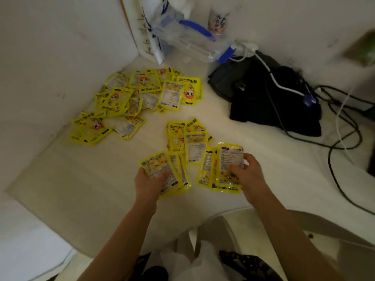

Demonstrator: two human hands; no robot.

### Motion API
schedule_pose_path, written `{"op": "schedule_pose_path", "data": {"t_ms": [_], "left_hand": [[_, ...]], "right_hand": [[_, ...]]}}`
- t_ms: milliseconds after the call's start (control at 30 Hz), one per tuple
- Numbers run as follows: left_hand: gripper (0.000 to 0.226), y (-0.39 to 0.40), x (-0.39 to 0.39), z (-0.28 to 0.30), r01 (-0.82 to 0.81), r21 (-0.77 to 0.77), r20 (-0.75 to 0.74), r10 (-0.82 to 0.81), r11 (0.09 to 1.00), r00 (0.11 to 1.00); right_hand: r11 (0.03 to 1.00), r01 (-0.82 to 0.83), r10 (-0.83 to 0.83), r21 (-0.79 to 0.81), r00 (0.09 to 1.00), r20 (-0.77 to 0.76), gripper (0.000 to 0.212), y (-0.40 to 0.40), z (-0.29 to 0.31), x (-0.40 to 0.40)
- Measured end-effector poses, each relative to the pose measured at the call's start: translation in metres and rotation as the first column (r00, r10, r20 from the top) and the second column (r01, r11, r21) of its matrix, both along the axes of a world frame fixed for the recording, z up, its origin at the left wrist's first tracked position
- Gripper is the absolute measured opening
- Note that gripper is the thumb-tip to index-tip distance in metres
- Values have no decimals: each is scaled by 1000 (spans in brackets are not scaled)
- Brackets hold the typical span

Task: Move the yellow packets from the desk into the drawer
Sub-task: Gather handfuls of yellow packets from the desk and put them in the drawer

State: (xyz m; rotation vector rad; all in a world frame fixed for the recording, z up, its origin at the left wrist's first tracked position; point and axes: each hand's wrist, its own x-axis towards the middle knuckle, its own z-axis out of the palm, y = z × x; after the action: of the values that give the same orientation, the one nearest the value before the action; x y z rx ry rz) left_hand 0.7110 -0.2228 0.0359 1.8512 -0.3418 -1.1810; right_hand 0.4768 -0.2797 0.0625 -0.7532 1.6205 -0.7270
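Many yellow packets lie on the white desk point(85, 179). A big loose pile point(142, 94) spreads at the back left, and a small heap point(186, 136) sits in the middle. My left hand point(149, 182) grips a fanned stack of packets point(162, 169) near the front. My right hand point(246, 173) holds another stack point(225, 167), thumb on top and fingers curled round its right edge. Both stacks rest low on the desk. No drawer is in view.
A black bag point(269, 102) with white and black cables point(343, 126) lies at the back right. A clear plastic box with blue clips point(194, 39), a paper bag point(146, 37) and a bottle point(218, 19) stand at the back. A chair point(304, 230) is below the desk edge.
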Motion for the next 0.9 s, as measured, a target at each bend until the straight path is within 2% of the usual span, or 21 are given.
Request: {"op": "schedule_pose_path", "data": {"t_ms": [167, 300, 533, 633, 900], "left_hand": [[30, 24, -7, -2, 201, 13, -14, -201, 980, 980], [30, 36, -31, 1, 369, -7, -35, -369, 929, 929], [38, 62, -90, 5, 608, -24, -54, -608, 793, 792], [32, 81, -120, 6, 691, -33, -50, -691, 722, 721], [29, 163, -214, 17, 871, -51, -70, -872, 489, 485]], "right_hand": [[983, 180, -181, 29, 983, 41, 31, 70, 6, -3], [954, 298, -300, 35, 952, 63, 30, 118, 11, -16], [871, 490, -491, 30, 870, 44, 30, 196, 16, -50], [820, 572, -573, 23, 819, 33, 30, 235, 15, -69], [623, 782, -782, 23, 622, 37, 29, 360, 15, -127]]}}
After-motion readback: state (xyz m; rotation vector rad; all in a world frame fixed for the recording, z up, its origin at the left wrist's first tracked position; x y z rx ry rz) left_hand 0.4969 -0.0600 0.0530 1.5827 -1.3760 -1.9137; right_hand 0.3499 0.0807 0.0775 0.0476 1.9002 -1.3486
